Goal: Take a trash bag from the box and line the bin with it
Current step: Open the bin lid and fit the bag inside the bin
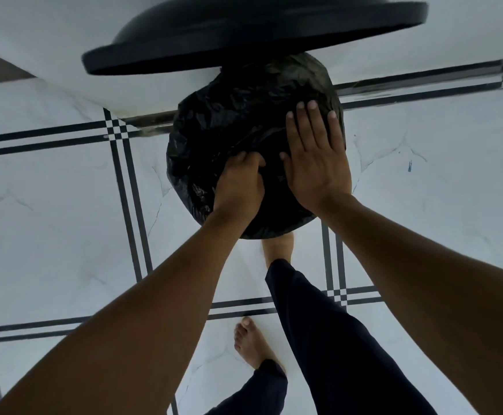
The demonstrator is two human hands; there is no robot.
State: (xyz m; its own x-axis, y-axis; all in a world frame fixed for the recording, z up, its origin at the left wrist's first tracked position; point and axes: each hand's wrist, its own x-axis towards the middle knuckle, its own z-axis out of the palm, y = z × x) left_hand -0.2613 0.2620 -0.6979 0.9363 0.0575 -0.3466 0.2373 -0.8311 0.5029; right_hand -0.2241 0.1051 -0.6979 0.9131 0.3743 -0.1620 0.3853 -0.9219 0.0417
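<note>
While my left hand pinches the trash bag at the bin's rim, my right hand presses flat, fingers spread, smoothing it.

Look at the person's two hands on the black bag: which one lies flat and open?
The right hand, fingers spread flat on the black trash bag. The left hand is curled instead, its grip pinching the plastic.

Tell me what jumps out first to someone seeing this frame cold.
The crumpled black trash bag at centre, covering the bin's top on the white tiled floor. The left hand pinches the plastic while the right hand lies flat on it. Above hangs the raised black lid.
</note>
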